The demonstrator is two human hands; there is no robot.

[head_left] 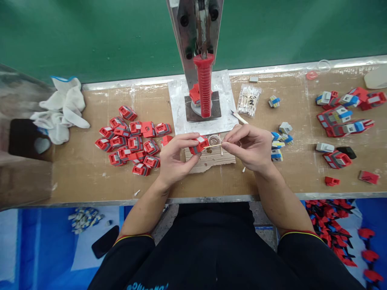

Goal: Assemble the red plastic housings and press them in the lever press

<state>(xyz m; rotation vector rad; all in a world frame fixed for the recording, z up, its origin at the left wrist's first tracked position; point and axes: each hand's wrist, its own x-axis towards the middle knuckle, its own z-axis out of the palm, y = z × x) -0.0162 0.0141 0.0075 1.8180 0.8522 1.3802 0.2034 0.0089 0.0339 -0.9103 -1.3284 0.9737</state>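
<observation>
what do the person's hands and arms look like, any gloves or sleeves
Both the left hand and the right hand are bare: no gloves, rings or watch visible. The forearms are uncovered. Short black sleeves end near the elbows, each with a thin red and yellow trimmed cuff.

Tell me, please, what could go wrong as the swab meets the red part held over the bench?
The left hand pinches the small red part only by its edges, so it might slip. The thin swab stick in the right hand may bend or miss. The small clear dish sits right beneath both hands and could be knocked over.
</observation>
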